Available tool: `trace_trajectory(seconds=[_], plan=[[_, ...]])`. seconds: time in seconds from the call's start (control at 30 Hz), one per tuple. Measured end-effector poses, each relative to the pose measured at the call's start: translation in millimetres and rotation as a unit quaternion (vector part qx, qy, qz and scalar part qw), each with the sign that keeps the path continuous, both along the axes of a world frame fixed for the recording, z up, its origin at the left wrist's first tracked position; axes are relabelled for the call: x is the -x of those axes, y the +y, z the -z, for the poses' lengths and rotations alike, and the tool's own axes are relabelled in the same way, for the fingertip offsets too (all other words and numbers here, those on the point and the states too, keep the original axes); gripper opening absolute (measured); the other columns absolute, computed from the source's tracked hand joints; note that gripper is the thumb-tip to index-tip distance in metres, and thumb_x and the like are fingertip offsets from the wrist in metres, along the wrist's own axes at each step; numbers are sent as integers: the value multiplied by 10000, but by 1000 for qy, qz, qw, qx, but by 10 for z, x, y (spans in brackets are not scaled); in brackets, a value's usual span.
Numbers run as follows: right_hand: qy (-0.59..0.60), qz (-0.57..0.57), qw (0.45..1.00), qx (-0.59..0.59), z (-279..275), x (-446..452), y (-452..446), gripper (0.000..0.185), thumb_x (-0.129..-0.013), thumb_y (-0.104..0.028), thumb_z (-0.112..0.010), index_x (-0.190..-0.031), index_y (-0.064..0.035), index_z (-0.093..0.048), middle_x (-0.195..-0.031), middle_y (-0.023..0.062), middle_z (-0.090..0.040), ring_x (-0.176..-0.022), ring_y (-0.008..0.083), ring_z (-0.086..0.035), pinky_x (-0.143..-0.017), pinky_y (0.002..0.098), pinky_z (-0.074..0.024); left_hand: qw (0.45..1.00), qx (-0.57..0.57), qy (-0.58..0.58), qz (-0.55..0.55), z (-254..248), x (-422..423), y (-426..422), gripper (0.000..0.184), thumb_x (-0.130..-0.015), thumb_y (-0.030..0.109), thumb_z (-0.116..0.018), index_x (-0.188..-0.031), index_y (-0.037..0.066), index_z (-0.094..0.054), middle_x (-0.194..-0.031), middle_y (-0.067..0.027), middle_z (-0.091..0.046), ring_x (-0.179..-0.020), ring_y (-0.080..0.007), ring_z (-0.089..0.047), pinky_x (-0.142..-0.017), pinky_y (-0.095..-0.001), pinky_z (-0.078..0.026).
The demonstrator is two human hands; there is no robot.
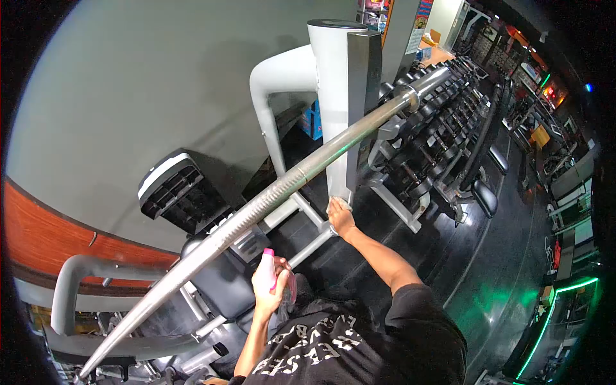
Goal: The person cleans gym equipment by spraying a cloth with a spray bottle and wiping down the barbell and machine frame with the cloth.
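My left hand is wrapped round a spray bottle with a pink nozzle and a white head, low in the middle of the view. My right hand presses a pale cloth against the lower part of a white upright post with a dark side face. The cloth is mostly covered by my fingers. A long steel barbell runs diagonally across the view, above both hands and in front of the post.
A padded bench stands at the lower left, with a black and white plastic part by the grey wall. Racks of dumbbells line the right. Grey frame tubes cross near my hands.
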State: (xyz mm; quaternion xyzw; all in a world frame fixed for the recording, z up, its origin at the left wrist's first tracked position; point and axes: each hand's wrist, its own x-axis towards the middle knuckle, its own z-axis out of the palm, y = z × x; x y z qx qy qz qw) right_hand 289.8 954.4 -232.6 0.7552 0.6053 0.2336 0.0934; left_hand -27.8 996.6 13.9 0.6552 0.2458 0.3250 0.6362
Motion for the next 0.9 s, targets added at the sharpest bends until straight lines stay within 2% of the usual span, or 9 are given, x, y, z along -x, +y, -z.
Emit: trace_trajectory(seconds=[0.1,0.13,0.23,0.3,0.47,0.6,0.77,0.83,0.9], plan=[[208,50,972,96,-680,214,114,272,-787,-192,-520,-966,-89,-697,-1091,105,-604,-1111,283,-506,-1041,425,-314,999,-16,36,12,86,18,-5,204,-835,22,-582,-1020,-42,-524,-847,-76,-604,-749,-114,-578,-702,-250,-481],[159,-5,986,-44,-654,210,182,189,-780,-185,-542,-864,-141,-706,-948,69,-601,-995,270,-531,-998,436,-344,998,-26,52,15,100,27,-4,206,-835,27,-585,-1019,-40,-524,-846,-76,-604,-751,-115,-581,-702,-250,-482],[127,-139,950,-248,-1654,231,357,287,-783,-172,-509,-1016,-69,-641,-1080,134,-594,-1118,318,-503,-1033,482,-337,998,-1,43,34,103,-1,-34,203,-838,32,-584,-1019,-38,-525,-846,-76,-604,-748,-118,-583,-696,-250,-483],[96,-132,960,-227,-2117,211,295,403,-798,-194,-492,-1178,-88,-574,-1228,169,-551,-1202,308,-473,-1052,467,-334,998,15,36,40,101,-38,-60,200,-843,38,-582,-1020,-35,-526,-848,-78,-606,-732,-120,-584,-686,-249,-484],[57,-110,970,-208,-1164,-142,235,430,-790,-146,-509,-1170,52,-534,-1286,196,-515,-1196,292,-500,-1031,394,-379,994,-34,66,79,102,-42,-41,192,-842,63,-597,-1007,-16,-541,-837,-72,-621,-722,-118,-598,-677,-262,-491],[35,-95,981,-164,-384,-90,-79,338,-812,-154,-527,-1105,6,-583,-1280,187,-522,-1201,293,-496,-1036,417,-367,991,-73,85,74,115,11,1,188,-834,82,-615,-986,-10,-557,-812,-78,-632,-722,-141,-618,-691,-276,-497],[357,104,928,-3,-23,174,-753,375,-817,-102,-510,-1174,-167,-601,-1296,119,-531,-1208,302,-490,-1040,399,-355,990,-98,84,61,119,61,9,214,-858,93,-577,-1033,-8,-507,-844,-60,-597,-745,-103,-569,-689,-249,-477],[647,398,628,-171,-30,216,-841,437,-781,-51,-478,-1210,-66,-563,-1239,130,-572,-1154,313,-527,-989,373,-401,992,-69,84,68,125,43,-6,228,-859,91,-569,-1052,-11,-505,-846,-58,-596,-737,-100,-563,-664,-243,-475],[665,356,495,-432,382,158,-862,446,-812,-69,-444,-1248,-54,-536,-1185,104,-609,-1116,268,-554,-953,346,-420,995,-4,88,56,142,-6,-31,191,-834,60,-594,-1002,-13,-538,-839,-81,-627,-761,-131,-606,-717,-271,-494]])
